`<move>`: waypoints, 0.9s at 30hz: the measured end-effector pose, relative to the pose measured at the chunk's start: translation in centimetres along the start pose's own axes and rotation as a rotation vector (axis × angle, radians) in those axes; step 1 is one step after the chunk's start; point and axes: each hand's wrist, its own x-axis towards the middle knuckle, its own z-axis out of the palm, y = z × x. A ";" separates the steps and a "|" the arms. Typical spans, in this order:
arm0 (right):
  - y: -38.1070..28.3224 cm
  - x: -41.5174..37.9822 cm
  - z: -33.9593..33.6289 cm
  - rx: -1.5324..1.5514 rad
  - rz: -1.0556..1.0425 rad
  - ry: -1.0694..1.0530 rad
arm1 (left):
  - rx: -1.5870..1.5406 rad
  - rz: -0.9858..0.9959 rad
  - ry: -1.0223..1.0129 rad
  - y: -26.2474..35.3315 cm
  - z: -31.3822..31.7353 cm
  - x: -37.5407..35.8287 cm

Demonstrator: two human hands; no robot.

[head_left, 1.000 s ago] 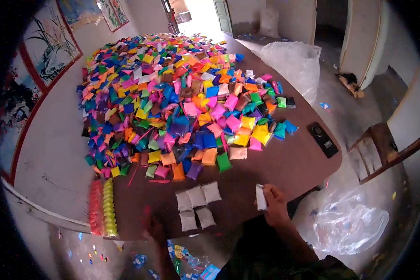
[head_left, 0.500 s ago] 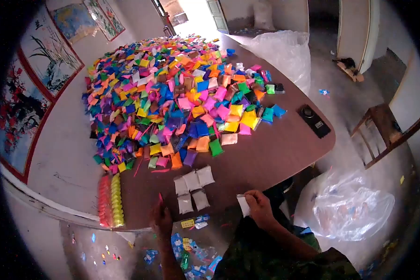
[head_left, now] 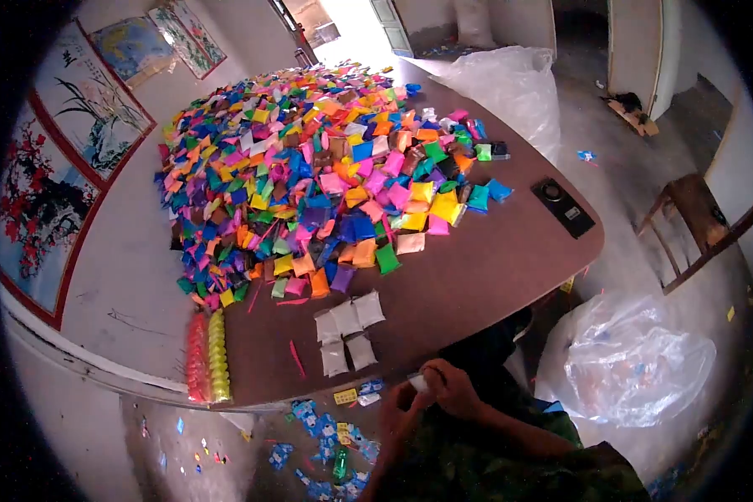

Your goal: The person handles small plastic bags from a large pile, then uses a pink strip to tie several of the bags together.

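Close to my body at the table's front edge, my right hand (head_left: 453, 390) pinches a small white packet (head_left: 418, 382). Its fingers cover much of the packet. My left hand (head_left: 402, 412) has its fingers closed at the packet's other side. Several flat white packets (head_left: 345, 322) lie grouped on the brown table (head_left: 468, 276) just beyond my hands. A thin pink strip (head_left: 296, 358) rests on the tabletop to their left.
A large heap of colourful packets (head_left: 309, 176) covers the table's far part. Red stacked cups (head_left: 197, 358) and yellow stacked cups (head_left: 218, 358) stand at the left edge. A black scale (head_left: 563, 207) sits at the right. A clear plastic bag (head_left: 632, 360) and scattered wrappers (head_left: 318, 427) are on the floor.
My left hand let go of the pink strip, which now lies on the table, and moved right to meet my right hand at the white packet. The view shifted slightly.
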 end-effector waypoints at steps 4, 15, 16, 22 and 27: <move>-1.5 0.0 -0.6 0.082 0.011 0.007 | -0.065 -0.048 -0.007 1.7 0.7 0.4; -2.3 -0.6 -0.1 0.139 0.138 -0.167 | -0.147 -0.052 0.072 -1.1 -0.3 0.8; -1.9 -0.7 -0.1 0.154 0.137 -0.150 | -0.199 -0.100 0.071 -1.1 -0.1 0.6; 1.1 -0.7 0.7 0.096 0.082 -0.087 | -0.147 -0.090 -0.035 -1.3 -0.2 0.2; 3.6 -0.6 1.8 0.127 0.045 -0.062 | -0.012 -0.009 -0.010 -3.1 -0.1 0.6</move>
